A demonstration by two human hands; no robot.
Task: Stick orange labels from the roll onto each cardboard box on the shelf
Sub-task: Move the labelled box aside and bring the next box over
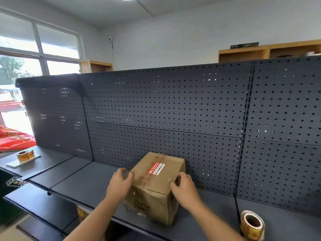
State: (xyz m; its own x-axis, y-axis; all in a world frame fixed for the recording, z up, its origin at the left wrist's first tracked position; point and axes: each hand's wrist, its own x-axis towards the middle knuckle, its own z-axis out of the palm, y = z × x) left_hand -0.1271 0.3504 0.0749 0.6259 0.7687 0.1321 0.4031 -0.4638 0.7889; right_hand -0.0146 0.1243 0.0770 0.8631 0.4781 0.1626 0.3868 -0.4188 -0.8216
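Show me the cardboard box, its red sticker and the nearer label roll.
cardboard box point(152, 197): head view, front face.
red sticker point(156, 168): head view, its middle.
label roll point(251, 225): head view, rim at lower right.

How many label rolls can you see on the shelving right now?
2. One label roll lies on its side on the shelf at the near right, right of the cardboard box. The other roll sits far left on a pale plate. Others may be out of view.

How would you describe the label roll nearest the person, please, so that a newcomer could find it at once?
Start at the dark shelf under the pegboard wall and find the cardboard box held between the left hand and right hand. Look right of it, at the shelf's front edge: the label roll lies there. The other roll sits far left on a flat plate.
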